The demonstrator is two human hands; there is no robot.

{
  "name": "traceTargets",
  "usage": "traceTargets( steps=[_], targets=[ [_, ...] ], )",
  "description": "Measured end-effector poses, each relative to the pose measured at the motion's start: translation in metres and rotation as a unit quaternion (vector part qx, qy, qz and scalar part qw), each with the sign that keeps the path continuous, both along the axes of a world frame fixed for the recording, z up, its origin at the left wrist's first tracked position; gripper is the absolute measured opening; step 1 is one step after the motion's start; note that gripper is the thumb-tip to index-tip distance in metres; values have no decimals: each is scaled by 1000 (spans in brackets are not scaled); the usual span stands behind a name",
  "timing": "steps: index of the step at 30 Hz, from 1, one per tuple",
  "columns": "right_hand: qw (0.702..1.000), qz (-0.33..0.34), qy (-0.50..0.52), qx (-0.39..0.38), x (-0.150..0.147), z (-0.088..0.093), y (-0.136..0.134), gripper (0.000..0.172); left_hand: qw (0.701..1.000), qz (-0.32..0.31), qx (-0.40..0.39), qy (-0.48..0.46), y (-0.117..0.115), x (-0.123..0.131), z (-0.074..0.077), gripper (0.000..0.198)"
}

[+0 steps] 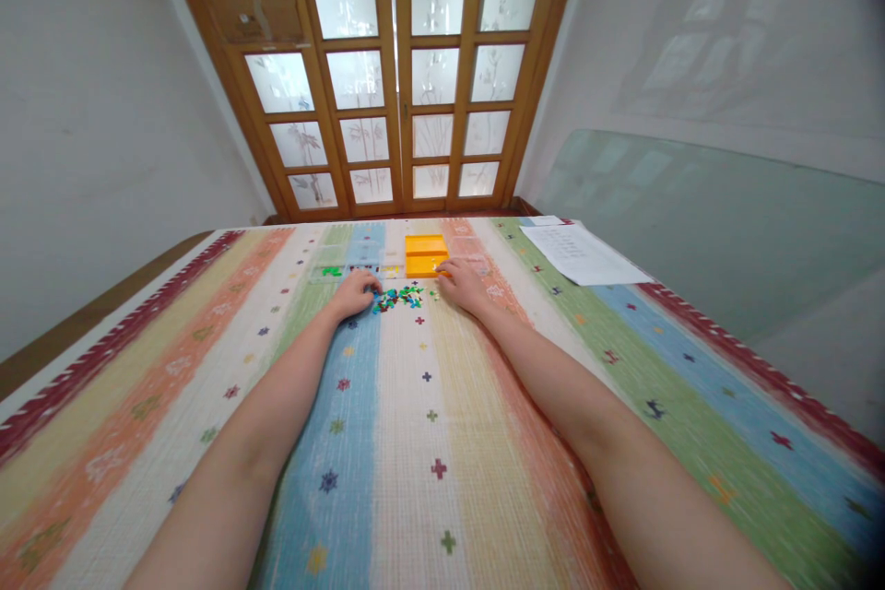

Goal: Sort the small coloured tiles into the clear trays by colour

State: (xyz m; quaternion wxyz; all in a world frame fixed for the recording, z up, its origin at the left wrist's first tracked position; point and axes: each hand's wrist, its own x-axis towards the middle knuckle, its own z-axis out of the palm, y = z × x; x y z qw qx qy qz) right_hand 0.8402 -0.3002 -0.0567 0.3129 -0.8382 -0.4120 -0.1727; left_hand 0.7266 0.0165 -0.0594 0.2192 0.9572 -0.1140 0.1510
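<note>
Dozens of small coloured pieces point(399, 298), mostly green and blue with some dark ones, lie in a loose pile on the striped cloth point(407, 442), between the two hands and just in front of an open orange box point(427, 246). The left hand point(356, 292) is at the pile's left edge, its fingers bent inward and drawn close together; at this size I cannot tell whether they pinch a piece. The right hand point(462, 284) has its fingers curled at the box's near right corner, and whether it grips the box, holds a piece or merely rests there is also unclear. Behind the left hand, a clear container point(320, 251) holds a cluster of green pieces point(332, 271). Farther right, a printed sheet of paper point(584, 253) lies flat on the cloth. Wooden doors point(401, 74) with glass panes stand beyond the table's far edge.
</note>
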Motion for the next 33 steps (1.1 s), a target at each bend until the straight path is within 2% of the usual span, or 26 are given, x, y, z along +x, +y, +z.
traceTargets(
  steps=[3,9,18,23,29,33],
  targets=[
    [1000,-1,3,2,-1,1,0,22,1000,-16,9,0,0,-1,1,32],
    [1000,-4,3,-2,0,-1,2,22,1000,-9,11,9,3,-1,0,22],
    [1000,-11,5,-16,1,-3,1,22,999,49,12,-9,9,2,-6,17],
    [999,-15,9,-41,1,-4,1,22,999,50,6,-10,10,1,-5,12],
    [998,0,-3,-57,-4,1,1,21,997,69,-44,-14,0,-3,1,16],
    [995,14,-1,-96,-10,7,2,22,997,59,-48,-14,-18,-5,8,16]
  ],
)
